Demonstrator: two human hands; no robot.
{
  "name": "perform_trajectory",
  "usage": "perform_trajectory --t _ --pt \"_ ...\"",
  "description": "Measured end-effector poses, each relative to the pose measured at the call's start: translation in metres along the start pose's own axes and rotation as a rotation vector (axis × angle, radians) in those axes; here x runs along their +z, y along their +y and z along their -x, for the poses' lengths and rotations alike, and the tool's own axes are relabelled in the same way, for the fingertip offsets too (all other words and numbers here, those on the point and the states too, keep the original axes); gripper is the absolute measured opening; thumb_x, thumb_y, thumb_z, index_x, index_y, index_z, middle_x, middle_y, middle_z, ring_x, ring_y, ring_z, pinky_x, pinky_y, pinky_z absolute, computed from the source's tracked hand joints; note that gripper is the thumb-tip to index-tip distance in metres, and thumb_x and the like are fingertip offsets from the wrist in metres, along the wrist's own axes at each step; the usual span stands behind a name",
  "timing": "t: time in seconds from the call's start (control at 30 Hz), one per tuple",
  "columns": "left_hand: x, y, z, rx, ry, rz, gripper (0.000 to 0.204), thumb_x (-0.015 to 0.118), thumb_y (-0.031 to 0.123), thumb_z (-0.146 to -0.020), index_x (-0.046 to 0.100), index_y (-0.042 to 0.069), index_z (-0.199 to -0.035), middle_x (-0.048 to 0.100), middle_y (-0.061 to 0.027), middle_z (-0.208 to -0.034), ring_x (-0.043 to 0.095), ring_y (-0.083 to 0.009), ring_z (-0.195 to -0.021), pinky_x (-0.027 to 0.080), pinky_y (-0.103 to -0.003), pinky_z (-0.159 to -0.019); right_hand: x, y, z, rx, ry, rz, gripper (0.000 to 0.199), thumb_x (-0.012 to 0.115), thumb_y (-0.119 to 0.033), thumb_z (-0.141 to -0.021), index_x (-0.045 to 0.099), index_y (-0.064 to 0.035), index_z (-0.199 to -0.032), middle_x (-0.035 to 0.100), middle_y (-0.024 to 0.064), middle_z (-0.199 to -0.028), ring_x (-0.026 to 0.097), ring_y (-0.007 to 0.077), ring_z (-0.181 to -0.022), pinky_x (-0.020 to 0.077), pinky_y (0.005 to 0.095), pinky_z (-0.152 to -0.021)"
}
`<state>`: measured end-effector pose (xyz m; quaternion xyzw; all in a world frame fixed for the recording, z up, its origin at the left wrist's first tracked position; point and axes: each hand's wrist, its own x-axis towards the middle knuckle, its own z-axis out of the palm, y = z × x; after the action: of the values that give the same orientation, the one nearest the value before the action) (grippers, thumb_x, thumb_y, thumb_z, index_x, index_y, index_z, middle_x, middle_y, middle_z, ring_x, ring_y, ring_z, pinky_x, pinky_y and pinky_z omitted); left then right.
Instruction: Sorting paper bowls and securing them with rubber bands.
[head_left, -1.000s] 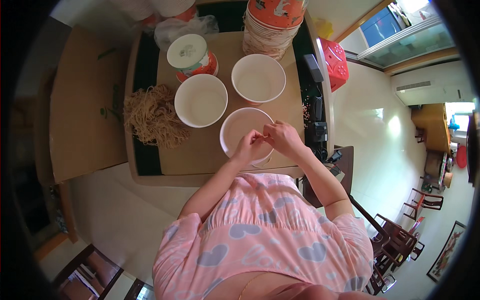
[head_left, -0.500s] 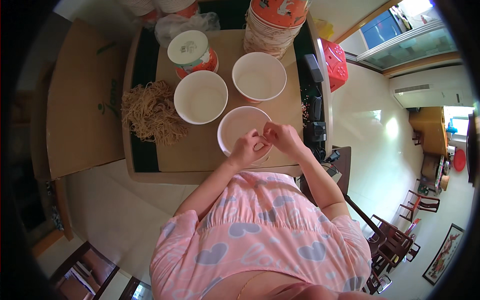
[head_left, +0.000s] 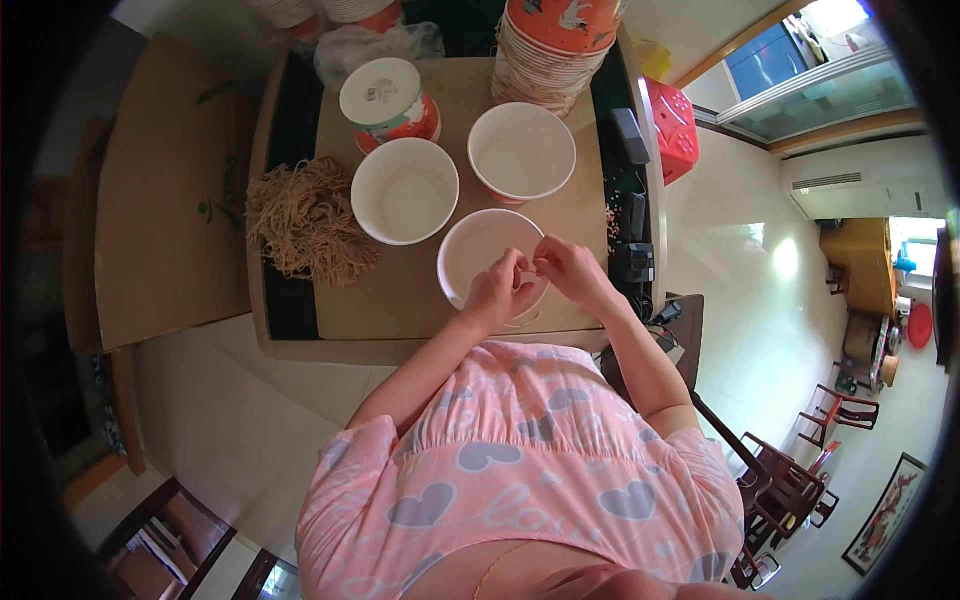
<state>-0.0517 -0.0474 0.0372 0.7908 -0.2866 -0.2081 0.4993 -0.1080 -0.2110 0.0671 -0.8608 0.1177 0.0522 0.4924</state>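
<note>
Over the right rim of the nearest white paper bucket [head_left: 470, 250], my left hand [head_left: 500, 290] and my right hand [head_left: 575, 272] meet with fingertips pinched close together. Both pinch a thin piece of twine, mostly hidden by the fingers; a pale loop of twine [head_left: 530, 320] shows below my left hand, beside the bucket. This bucket stands upright, with nothing visible in its exposed part. Behind it are two more upright, open buckets, one on the left [head_left: 405, 192] and one on the right [head_left: 522, 152]. To the left lies a loose heap of brown twine [head_left: 308, 222].
An upside-down bucket [head_left: 382, 95] stands farther back, beside a clear plastic bag [head_left: 375, 50]. A tall stack of nested orange buckets [head_left: 552, 60] has strands hanging along it. Black adapters and cables [head_left: 635, 262] line the table's right edge. A large cardboard box [head_left: 165, 200] stands left.
My fingers have shifted slightly at the rim, and my right hand has turned a little. The pale loop shows more clearly below my left hand. The whole view has shifted slightly.
</note>
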Motion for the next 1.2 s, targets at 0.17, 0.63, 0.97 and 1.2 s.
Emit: perform_trajectory --t 0.17,0.63,0.97,1.2 --pt "0.014 -0.017 -0.01 -0.022 -0.153 -0.201 0.023 0.066 0.019 -0.077 0.06 0.006 -0.096 0.065 -0.0131 -0.084 0.064 -0.0337 -0.073 0.051 -0.044 -0.063 0.001 -0.004 0.001 0.0 -0.008 -0.016 0.01 0.059 -0.01 -0.084 0.057 -0.0017 -0.09 0.064 0.0167 -0.076 0.064 0.0335 -0.071 0.05 0.0387 -0.063" --pt "0.0 -0.009 -0.011 0.115 0.014 -0.094 0.01 0.062 0.001 -0.077 0.053 0.004 -0.081 0.06 -0.0145 -0.078 0.062 -0.0365 -0.072 0.048 -0.042 -0.06 0.007 -0.001 0.002 -0.061 -0.018 0.24 0.011 0.061 -0.015 -0.082 0.059 -0.005 -0.088 0.065 0.0158 -0.078 0.063 0.0353 -0.074 0.0499 0.0416 -0.065" --pt "-0.018 -0.014 -0.004 0.204 -0.154 0.121 0.008 0.064 -0.001 -0.072 0.06 0.006 -0.073 0.054 -0.0066 -0.075 0.058 -0.0239 -0.064 0.048 -0.036 -0.058 0.008 -0.006 -0.002 0.072 0.084 0.083 0.011 0.057 -0.014 -0.084 0.061 -0.0053 -0.089 0.066 0.0142 -0.073 0.065 0.0306 -0.068 0.0504 0.0376 -0.06" --pt "-0.013 -0.013 -0.004 0.329 -0.051 -0.264 0.018 0.066 0.005 -0.074 0.073 0.018 -0.084 0.049 -0.0047 -0.075 0.057 -0.0209 -0.065 0.049 -0.036 -0.056 0.01 0.001 0.001 0.065 0.063 -0.033 0.01 0.061 -0.011 -0.083 0.064 -0.0043 -0.089 0.065 0.012 -0.074 0.063 0.0241 -0.065 0.0492 0.0331 -0.06"
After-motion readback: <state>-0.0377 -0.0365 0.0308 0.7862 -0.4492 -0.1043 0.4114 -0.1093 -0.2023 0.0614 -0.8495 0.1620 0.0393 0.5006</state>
